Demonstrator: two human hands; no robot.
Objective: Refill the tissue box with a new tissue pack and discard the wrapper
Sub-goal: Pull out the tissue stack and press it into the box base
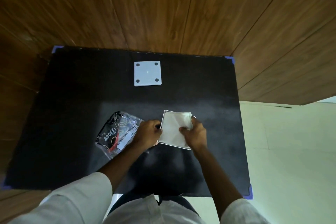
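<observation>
A square white tissue box (164,114) lies open side up near the middle of the black table, filled with white tissues (172,129). My left hand (148,133) grips the box's left wall. My right hand (195,132) presses on the tissues at the box's right side, with the fingers curled over a bunched corner of them. The crumpled clear-and-black wrapper (114,132), printed "Dove", lies flat on the table just left of my left hand, partly under my wrist. The box's flat white base panel (147,73), with four dark round feet, rests apart at the far middle of the table.
The black table (72,105) has blue tape at its corners. Wooden panel walls (163,9) rise behind and to the left. Pale floor tiles (291,151) show on the right. My white sleeves and torso fill the bottom edge.
</observation>
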